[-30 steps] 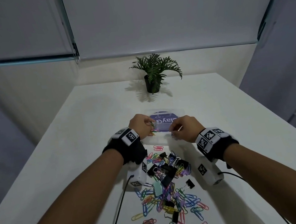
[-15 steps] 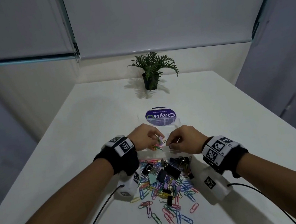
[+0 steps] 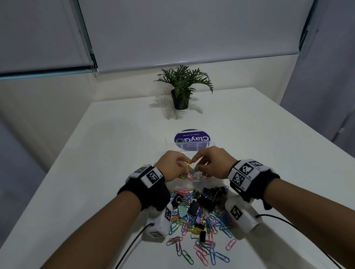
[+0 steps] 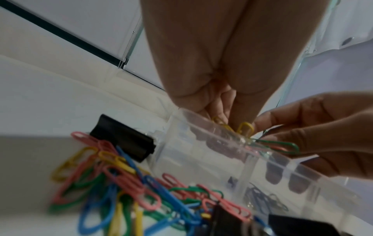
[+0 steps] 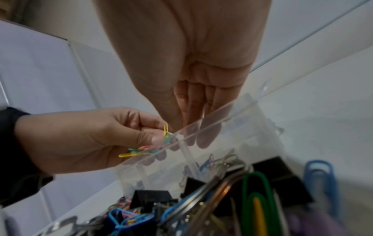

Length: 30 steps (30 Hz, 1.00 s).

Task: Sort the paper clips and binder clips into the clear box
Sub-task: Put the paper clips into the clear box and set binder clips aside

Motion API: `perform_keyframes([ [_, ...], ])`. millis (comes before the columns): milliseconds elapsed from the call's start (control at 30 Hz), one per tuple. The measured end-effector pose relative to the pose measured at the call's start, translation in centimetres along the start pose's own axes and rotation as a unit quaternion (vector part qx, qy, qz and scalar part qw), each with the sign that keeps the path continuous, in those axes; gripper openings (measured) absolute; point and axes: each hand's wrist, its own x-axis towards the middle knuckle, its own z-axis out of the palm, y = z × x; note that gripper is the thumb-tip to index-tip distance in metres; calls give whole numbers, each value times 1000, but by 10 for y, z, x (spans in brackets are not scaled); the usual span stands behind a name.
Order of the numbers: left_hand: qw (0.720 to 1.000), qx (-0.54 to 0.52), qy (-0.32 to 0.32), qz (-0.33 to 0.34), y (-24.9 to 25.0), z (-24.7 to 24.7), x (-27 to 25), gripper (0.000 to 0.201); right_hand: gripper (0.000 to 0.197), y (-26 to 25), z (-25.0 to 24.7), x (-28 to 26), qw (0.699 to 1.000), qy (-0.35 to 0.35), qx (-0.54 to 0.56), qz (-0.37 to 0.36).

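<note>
My left hand (image 3: 182,168) grips a bunch of coloured paper clips (image 3: 188,172) over the near end of the clear box (image 3: 201,178). One yellow clip (image 4: 245,127) sticks up from the bunch. My right hand (image 3: 196,161) meets it, thumb and forefinger pinching at that yellow clip (image 5: 165,129), while its other fingers (image 5: 203,137) reach down behind the box wall (image 5: 214,114). A few clips lie in the box compartments. The loose pile of paper clips (image 3: 196,223) and black binder clips (image 3: 213,194) lies on the table just in front of the box.
A round purple label (image 3: 192,140) shows at the box's far end. A small potted plant (image 3: 180,90) stands at the back of the white table (image 3: 88,193). Black cables (image 3: 121,258) run from both wrist units toward me.
Both hands have drawn back from the far part of the box to its near end and come together. The right fingers now meet the bunch held by the left hand.
</note>
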Motion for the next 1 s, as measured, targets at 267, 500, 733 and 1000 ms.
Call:
perform_keyframes([
  [267,994,15,112,6,3,-4,2,16,22,0,0,12,988,-35,-149,-34],
  [500,992,96,80,19,3,-10,-2,26,32,-16,-3,22,948,-160,-249,-119],
  [733,992,107,60,40,4,-6,-3,34,18,-17,-3,23,953,-150,-239,-115],
  [1000,985,96,115,81,-3,-17,-24,19,6,5,-23,7,985,-12,-144,-98],
])
